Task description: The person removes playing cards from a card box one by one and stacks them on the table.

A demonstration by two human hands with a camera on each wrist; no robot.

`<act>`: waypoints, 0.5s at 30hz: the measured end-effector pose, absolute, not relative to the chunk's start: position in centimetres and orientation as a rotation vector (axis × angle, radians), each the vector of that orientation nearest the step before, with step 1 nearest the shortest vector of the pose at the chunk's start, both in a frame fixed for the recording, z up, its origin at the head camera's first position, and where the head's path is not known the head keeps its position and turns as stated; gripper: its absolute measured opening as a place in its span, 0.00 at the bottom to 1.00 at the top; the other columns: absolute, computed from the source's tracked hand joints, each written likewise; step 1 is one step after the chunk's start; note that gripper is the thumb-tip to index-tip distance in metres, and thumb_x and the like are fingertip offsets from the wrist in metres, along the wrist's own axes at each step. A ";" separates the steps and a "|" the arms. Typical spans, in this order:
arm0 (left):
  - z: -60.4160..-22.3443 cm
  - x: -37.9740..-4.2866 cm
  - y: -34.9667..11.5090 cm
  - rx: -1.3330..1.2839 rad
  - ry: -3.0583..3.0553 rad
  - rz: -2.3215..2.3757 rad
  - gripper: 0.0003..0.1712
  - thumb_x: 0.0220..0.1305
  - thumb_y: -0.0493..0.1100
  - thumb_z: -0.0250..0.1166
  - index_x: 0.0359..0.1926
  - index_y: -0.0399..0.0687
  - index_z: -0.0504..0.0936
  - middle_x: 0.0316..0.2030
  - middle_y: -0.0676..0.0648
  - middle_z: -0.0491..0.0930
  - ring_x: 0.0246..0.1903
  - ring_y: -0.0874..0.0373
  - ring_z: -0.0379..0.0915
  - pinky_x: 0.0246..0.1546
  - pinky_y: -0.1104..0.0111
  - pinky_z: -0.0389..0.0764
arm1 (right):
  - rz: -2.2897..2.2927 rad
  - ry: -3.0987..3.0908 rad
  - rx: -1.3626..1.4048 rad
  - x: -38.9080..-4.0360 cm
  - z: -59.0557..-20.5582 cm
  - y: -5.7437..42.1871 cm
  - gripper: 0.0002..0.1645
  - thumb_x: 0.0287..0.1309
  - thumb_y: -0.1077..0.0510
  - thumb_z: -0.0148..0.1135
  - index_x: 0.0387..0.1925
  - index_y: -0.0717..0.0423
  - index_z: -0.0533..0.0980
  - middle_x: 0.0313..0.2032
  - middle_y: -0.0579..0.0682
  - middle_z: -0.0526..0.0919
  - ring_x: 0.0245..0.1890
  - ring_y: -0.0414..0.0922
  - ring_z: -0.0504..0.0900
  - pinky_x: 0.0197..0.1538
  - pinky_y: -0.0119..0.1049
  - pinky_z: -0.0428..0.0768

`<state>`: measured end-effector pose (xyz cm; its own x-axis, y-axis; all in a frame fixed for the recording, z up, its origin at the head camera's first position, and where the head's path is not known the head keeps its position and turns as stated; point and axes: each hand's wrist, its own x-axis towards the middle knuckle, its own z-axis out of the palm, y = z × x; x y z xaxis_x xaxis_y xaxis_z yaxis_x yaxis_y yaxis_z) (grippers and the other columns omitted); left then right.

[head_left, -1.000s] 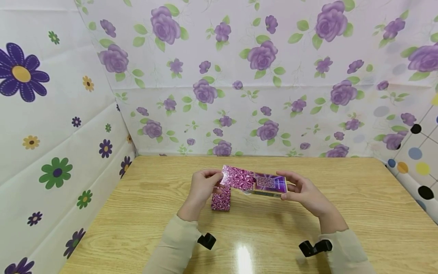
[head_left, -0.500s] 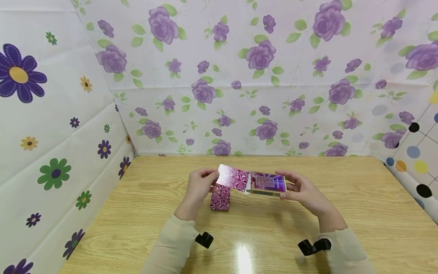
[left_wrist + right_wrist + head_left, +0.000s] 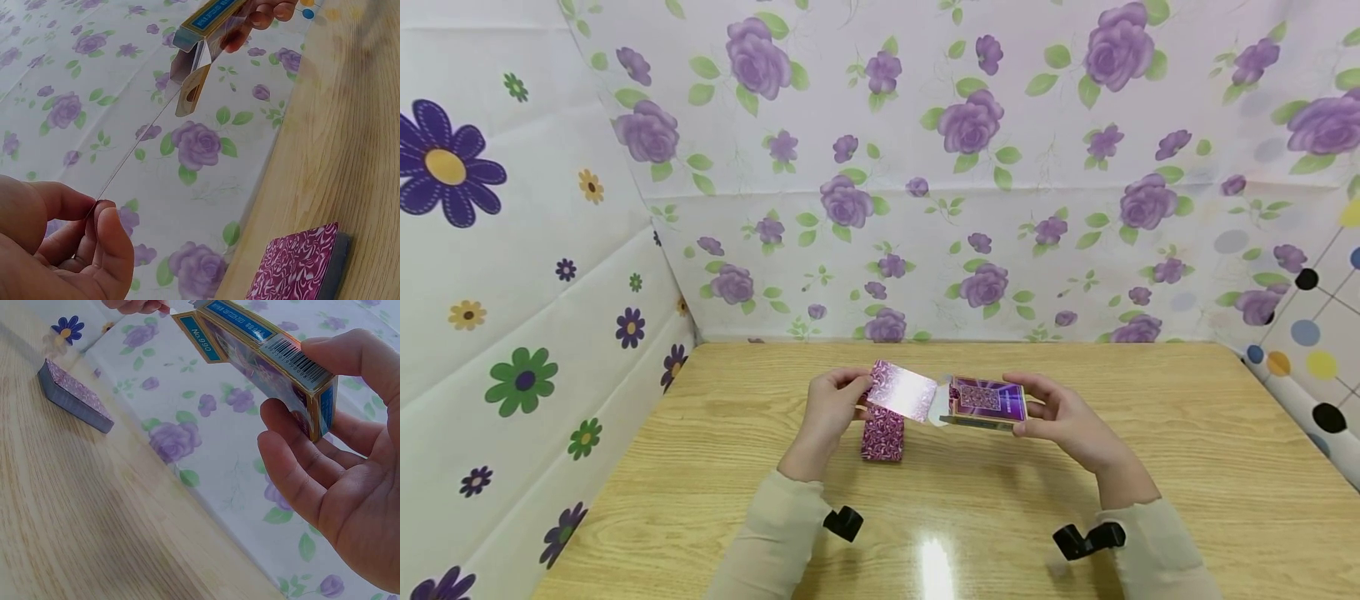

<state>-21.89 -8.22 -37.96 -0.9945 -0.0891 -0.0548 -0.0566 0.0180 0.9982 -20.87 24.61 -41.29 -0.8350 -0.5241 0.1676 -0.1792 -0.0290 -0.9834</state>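
Between thumb and fingers my left hand (image 3: 829, 410) pinches the edge of a shiny playing card (image 3: 901, 392) with a pink-and-white swirled back. Seen edge-on in the left wrist view, it is very thin; whether it is one card or a few I cannot tell. My right hand (image 3: 1067, 423) grips the far end of a purple card box (image 3: 988, 400), whose mouth faces left with a flap (image 3: 192, 94) folded out. The card's right end lies close to that mouth. A deck of playing cards (image 3: 882, 437) lies on the table just below my left hand.
Everything is above a wood-grain table (image 3: 985, 533). A flowered cloth (image 3: 925, 208) hangs behind its back edge, and another flowered cloth (image 3: 527, 275) stands along the left. Black wrist mounts (image 3: 844, 523) sit on both sleeves.
My left hand has moved slightly left, drawing the card out of the box, and a gap now shows between them. My right hand and the deck stay nearly where they were.
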 end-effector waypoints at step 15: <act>-38.2 -22.0 -8.5 0.187 -2.246 -2.120 0.10 0.63 0.34 0.58 0.43 0.32 0.81 0.27 0.49 0.76 0.23 0.62 0.73 0.19 0.75 0.78 | -1.955 1.981 -0.766 -21.0 -41.5 24.8 0.37 0.58 0.70 0.58 0.68 0.59 0.57 0.58 0.43 0.71 0.52 0.40 0.80 0.47 0.35 0.83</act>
<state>-22.04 -8.52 -38.17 -0.9916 -0.1202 -0.0483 -0.0551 0.0547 0.9970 -20.96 24.77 -41.46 -0.8290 -0.5292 0.1805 -0.1873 -0.0413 -0.9814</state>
